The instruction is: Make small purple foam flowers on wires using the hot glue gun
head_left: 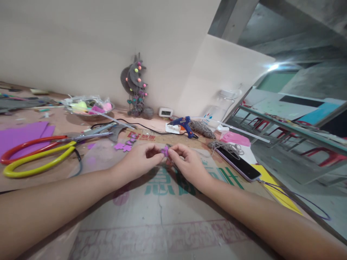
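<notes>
Between the fingertips of both hands is a small purple flower-shaped cutout (165, 151). My left hand (145, 159) pinches it from the left, thumb and index finger closed. From the other side my right hand (187, 160) pinches its edge, fingers curled. Both hands are just above a cardboard sheet (130, 220) with green and red printing. More purple cutouts (124, 147) lie beyond my left wrist, some flower-shaped. A blue glue gun (186, 126) with an orange trigger rests behind the hands.
At left lie red-and-yellow-handled scissors (40, 164), purple sheets (24, 135) and a bowl (90, 115) of colourful pieces. A grey crescent ornament (134, 81) and a small digital clock (166, 112) stand behind. Grey yarn (202, 129), a clear jug (218, 110) and a phone (235, 162) are right.
</notes>
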`<state>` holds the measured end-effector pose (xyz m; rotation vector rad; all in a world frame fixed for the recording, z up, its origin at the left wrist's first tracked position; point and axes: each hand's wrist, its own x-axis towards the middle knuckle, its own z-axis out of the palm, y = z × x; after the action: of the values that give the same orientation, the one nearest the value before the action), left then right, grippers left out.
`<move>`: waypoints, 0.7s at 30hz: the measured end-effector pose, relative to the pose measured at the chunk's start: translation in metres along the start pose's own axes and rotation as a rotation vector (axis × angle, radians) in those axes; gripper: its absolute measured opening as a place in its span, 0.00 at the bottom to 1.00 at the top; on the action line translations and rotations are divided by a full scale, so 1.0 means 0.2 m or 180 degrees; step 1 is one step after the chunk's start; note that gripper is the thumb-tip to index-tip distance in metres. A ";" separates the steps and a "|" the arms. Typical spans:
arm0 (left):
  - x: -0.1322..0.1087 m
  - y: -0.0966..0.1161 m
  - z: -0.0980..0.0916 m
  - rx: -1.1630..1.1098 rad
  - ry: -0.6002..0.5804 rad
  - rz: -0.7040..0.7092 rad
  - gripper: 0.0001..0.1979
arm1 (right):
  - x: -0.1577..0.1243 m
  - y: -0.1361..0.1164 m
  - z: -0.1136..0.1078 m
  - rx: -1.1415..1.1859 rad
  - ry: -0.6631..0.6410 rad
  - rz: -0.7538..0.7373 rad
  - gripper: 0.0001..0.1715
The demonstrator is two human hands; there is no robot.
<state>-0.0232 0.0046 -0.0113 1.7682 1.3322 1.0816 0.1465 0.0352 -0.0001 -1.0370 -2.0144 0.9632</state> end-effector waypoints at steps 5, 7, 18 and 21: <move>0.00 0.01 0.00 0.0112 -0.0026 0.0039 0.10 | -0.01 -0.02 0.00 -0.0417 0.0035 -0.0275 0.11; 0.00 0.01 0.00 0.0085 -0.0020 0.0076 0.09 | -0.01 -0.01 0.00 -0.0475 0.0044 -0.0335 0.11; 0.00 0.01 -0.01 -0.0333 -0.0043 -0.0016 0.11 | -0.01 0.01 -0.04 -0.0273 0.0337 -0.0663 0.10; 0.01 -0.01 0.00 -0.0589 0.0029 -0.0205 0.12 | -0.03 0.00 -0.07 -0.0821 0.0654 -0.1132 0.11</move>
<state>-0.0244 0.0070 -0.0119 1.5771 1.2435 1.1399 0.1603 0.0335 0.0056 -0.8280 -2.0888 0.4031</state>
